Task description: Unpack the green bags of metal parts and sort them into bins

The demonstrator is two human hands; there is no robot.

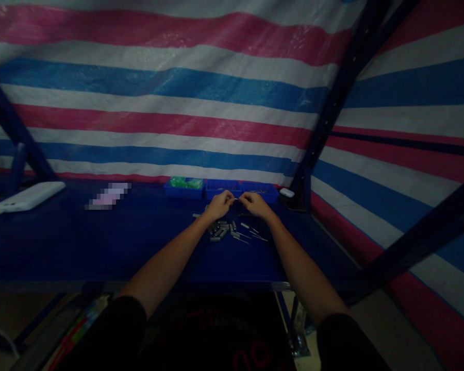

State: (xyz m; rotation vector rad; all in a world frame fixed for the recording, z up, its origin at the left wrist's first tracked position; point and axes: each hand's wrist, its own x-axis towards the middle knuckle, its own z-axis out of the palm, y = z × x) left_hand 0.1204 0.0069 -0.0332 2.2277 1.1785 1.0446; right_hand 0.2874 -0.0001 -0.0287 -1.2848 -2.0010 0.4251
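Note:
My left hand (220, 204) and my right hand (255, 203) meet fingertip to fingertip above the blue table. Both are closed in a pinch. Between them a thin, small metallic piece (236, 199) shows, with each hand at one end; its kind is too small to make out. Below and between my wrists lies a pile of short grey metal cylinders (221, 229). To their right several thin metal pins (258, 237) are scattered, some of them joined to a cylinder.
Three blue bins stand behind my hands: a left bin (183, 193) with green bags (186, 182), a middle bin (221, 183) and a right bin (272, 197) with small parts. A white power bank (31, 197) lies far left, a white case (286, 192) at right. Blue posts (325, 111) flank the table (100, 247).

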